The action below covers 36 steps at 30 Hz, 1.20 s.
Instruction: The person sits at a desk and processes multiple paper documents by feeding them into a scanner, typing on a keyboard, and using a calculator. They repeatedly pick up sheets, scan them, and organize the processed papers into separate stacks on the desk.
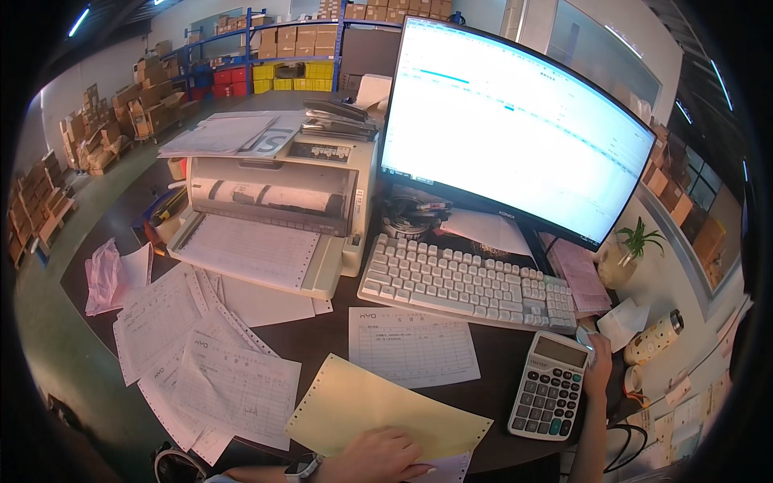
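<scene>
A yellow form sheet (pixel 386 402) with punched edges lies at the desk's near side, over a pale lilac sheet (pixel 455 465). My left hand (pixel 374 457), a watch on its wrist, rests on these papers with loosely bent fingers. At the right, my right hand (pixel 598 369) is closed over a computer mouse (pixel 585 336), mostly hidden by the fingers. Just left of that hand is a grey calculator (pixel 549 386). A white printed form (pixel 415 348) lies between the yellow sheet and the white keyboard (pixel 471 282).
Behind the keyboard stands a lit monitor (pixel 515 129). A dot-matrix printer (pixel 274 189) with paper in it is at the left, beside overlapping forms (pixel 233 386) and crumpled pink paper (pixel 105 278). A plant pot (pixel 617 267) and a patterned bottle (pixel 654 336) are on the right.
</scene>
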Motion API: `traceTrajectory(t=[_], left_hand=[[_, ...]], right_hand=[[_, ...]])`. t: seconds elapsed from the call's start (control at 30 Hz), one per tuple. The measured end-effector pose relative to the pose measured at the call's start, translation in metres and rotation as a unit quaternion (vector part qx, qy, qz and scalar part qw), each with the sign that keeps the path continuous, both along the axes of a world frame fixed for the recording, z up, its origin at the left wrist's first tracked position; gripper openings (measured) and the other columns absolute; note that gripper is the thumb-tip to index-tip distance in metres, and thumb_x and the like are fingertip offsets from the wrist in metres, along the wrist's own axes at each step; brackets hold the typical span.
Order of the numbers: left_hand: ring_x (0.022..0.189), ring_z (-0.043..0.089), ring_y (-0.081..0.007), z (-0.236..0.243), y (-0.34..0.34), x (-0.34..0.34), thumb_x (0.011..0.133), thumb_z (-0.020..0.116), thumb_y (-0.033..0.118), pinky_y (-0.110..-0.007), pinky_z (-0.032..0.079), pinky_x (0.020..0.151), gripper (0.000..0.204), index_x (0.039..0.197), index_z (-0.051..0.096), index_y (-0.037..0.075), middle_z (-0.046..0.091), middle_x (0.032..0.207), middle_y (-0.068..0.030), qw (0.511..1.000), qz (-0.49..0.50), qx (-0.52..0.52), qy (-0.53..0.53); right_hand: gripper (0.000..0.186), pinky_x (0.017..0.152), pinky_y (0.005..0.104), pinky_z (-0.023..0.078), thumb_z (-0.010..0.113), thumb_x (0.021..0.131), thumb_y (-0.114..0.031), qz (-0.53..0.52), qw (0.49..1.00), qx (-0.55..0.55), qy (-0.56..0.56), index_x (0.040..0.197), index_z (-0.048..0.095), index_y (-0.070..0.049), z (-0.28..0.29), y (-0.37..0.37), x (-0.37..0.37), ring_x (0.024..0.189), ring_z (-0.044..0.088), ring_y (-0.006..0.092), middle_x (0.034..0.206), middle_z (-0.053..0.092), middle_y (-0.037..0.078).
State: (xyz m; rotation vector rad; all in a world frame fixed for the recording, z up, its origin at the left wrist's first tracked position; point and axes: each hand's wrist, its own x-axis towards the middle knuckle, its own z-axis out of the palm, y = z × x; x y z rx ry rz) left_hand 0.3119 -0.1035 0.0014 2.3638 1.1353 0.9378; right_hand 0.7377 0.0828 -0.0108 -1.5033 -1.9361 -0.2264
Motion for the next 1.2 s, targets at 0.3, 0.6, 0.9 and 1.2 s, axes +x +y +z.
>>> traceTrajectory(t=[0.3,0.6,0.9,1.2], left_hand=[[0.076,0.057,-0.0308,0.002,0.000,0.000,0.077,0.065,0.030,-0.041,0.047,0.068,0.029,0.073,0.056,0.003,0.058,0.075,-0.0138,1.000,-0.004,-0.012,0.013],[0.080,0.057,-0.0310,-0.002,-0.001,0.000,0.077,0.065,0.028,-0.041,0.048,0.071,0.026,0.077,0.058,0.003,0.059,0.080,-0.0137,0.999,-0.012,-0.035,0.035],[0.061,0.055,-0.0264,0.006,-0.003,-0.001,0.084,0.062,0.024,-0.038,0.046,0.056,0.020,0.076,0.056,0.007,0.053,0.069,-0.0070,0.999,0.046,-0.007,-0.010],[0.060,0.054,-0.0277,0.051,-0.011,0.021,0.084,0.061,0.021,-0.039,0.044,0.054,0.023,0.074,0.048,0.004,0.049,0.070,-0.0092,0.944,0.040,0.191,-0.265]], right_hand=[[0.037,0.090,0.0381,0.043,0.064,0.080,-0.014,0.011,1.000,-0.003,-0.003,0.114,0.057,-0.003,-0.004,0.002,0.007,0.109,0.053,0.0357,0.120,0.053,0.016],[0.041,0.098,0.0395,0.037,0.061,0.081,-0.010,0.010,1.000,-0.005,-0.008,0.120,0.052,-0.004,-0.007,0.002,0.012,0.118,0.046,0.0365,0.127,0.048,0.018],[0.056,0.107,0.0458,0.027,0.045,0.094,-0.033,-0.005,0.976,0.172,0.131,0.137,0.035,0.002,0.004,-0.042,-0.016,0.130,0.036,0.0301,0.141,0.036,0.019],[0.104,0.097,0.0426,0.035,0.070,0.070,-0.060,0.305,0.843,-0.167,0.411,0.140,0.021,-0.001,-0.013,-0.206,-0.233,0.122,0.039,0.0258,0.139,0.032,0.019]])
